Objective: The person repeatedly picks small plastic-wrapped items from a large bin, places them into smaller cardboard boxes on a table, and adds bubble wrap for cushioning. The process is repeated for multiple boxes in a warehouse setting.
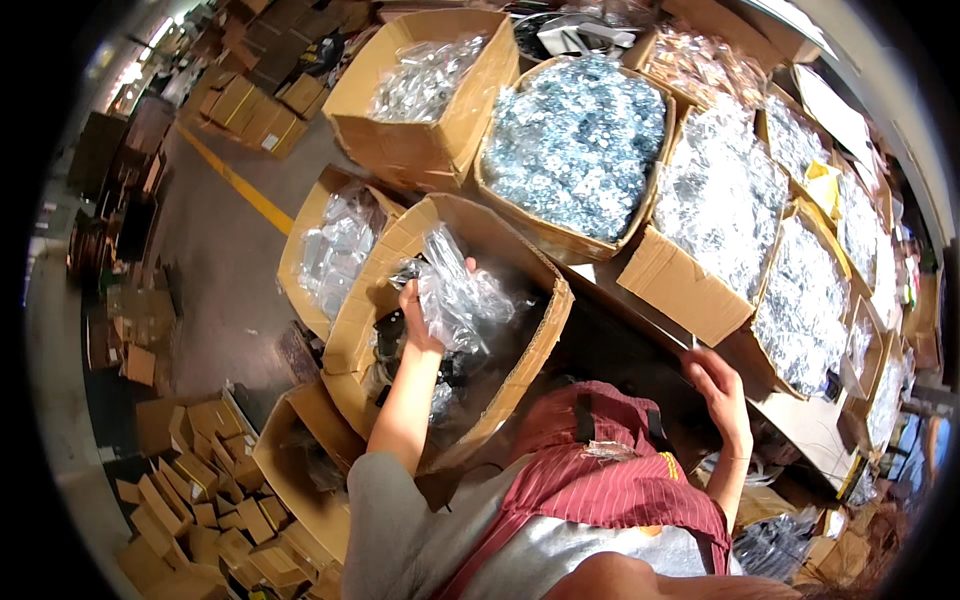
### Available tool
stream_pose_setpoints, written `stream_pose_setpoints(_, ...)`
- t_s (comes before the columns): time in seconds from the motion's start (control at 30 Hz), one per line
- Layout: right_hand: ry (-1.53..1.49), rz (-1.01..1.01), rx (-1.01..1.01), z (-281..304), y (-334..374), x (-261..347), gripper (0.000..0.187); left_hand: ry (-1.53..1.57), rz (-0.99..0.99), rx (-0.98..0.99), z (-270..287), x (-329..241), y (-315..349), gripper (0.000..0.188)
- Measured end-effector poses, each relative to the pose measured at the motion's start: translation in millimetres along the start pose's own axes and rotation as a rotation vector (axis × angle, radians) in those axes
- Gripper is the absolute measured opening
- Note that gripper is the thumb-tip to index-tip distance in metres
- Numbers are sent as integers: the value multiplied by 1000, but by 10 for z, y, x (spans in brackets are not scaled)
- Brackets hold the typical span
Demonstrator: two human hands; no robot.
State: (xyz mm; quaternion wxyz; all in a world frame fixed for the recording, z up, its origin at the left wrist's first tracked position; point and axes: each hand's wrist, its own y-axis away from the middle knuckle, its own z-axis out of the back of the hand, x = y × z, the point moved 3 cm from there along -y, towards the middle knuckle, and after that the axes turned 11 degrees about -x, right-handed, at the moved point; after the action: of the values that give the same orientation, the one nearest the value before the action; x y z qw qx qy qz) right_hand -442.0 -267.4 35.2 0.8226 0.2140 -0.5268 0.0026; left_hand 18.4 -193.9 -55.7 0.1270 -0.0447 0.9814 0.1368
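My left hand (418,315) is closed on a bunch of crumpled clear plastic bags (462,295), its fingers partly hidden behind the film. It reaches into an open cardboard box (345,345) standing in front of me. Lower in that box lie dark pieces (388,335) too jumbled to name. Off to the right, my right hand (718,385) is closed around a slim object whose light tip (693,341) pokes out past the fingers; its kind does not show. This hand is beside the flap (685,287) of another carton.
Beyond are cartons filled with shiny bluish packets (580,140), clear-wrapped items (722,190) and loose plastic bags (430,78). A smaller box of clear bags (340,250) adjoins mine. Small cardboard boxes (215,500) are heaped at lower left. A yellow floor line (235,180) runs left.
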Motion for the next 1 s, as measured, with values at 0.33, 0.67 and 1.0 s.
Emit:
stream_pose_setpoints(0.33,-393,438,281,-496,267,1109,70,-141,203,135,-2092,1576,381,94)
stream_pose_setpoints(0.67,-936,-147,58,796,1407,-667,48,0,741,-55,-1457,3615,1015,49)
stream_pose_setpoints(1.0,-919,-193,-154,1760,2267,-1792,51,-275,909,142,-1443,5069,1301,39)
